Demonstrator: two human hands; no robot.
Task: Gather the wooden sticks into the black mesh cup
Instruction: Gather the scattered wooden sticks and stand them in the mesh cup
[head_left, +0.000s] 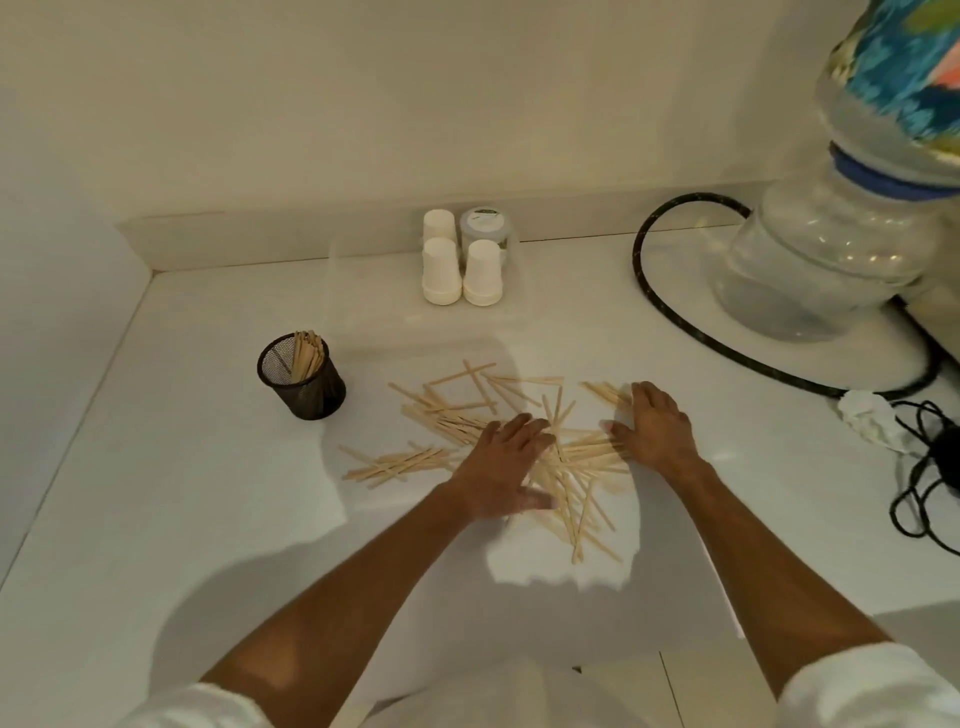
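Head view: both hands lie flat with straightened fingers on a scatter of wooden sticks (457, 415) across the white counter (156, 519). Left hand (506, 467) presses the middle of the pile; right hand (657, 426) rests at its right edge, holding nothing. Black mesh cup (301, 376) stands upright to the left, apart from the pile, with several sticks already inside. Three inverted paper cups (462, 265) stand behind.
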